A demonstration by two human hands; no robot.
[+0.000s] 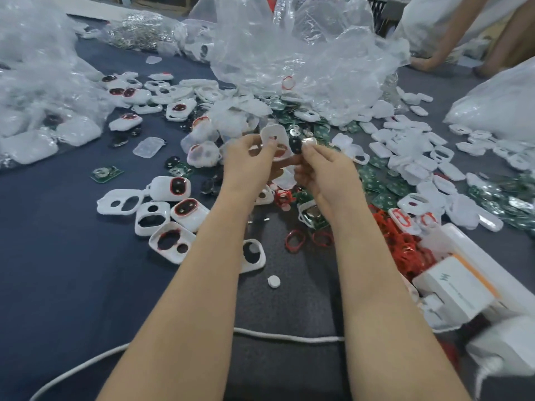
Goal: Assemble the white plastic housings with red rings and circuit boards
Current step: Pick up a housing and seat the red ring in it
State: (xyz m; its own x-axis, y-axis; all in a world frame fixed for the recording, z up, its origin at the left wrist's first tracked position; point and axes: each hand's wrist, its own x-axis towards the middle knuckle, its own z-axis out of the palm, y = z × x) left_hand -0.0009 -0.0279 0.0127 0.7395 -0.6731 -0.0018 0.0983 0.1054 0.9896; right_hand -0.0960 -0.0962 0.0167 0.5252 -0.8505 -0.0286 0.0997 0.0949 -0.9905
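We work at a table under dark blue cloth, with a grey strip down its middle. A big bag of crumpled clear plastic stands at the far side, and we place the rest from it. Right of the big bag another person's arms reach down to the table; the room behind is too blurred to read.

One red ring shows through the big bag's wall; what else it holds we cannot tell. Left of the big bag lie more bags stuffed with white parts, and beyond them a pouch of shiny metal bits. Far right of the big bag sits a white sack, its contents hidden. Well below and right of the big bag stand white boxes.

Straight below the big bag our left hand pinches a white housing by its edge, held off the cloth. Our right hand pinches a dark part with a bright metal patch against that housing; whether it is a board we cannot tell. Green boards spread below the big bag to the right, with rings heaped red beside the boxes. Below and left of the big bag lie housings with red-rimmed holes. A white cord crosses the strip farthest below the big bag.
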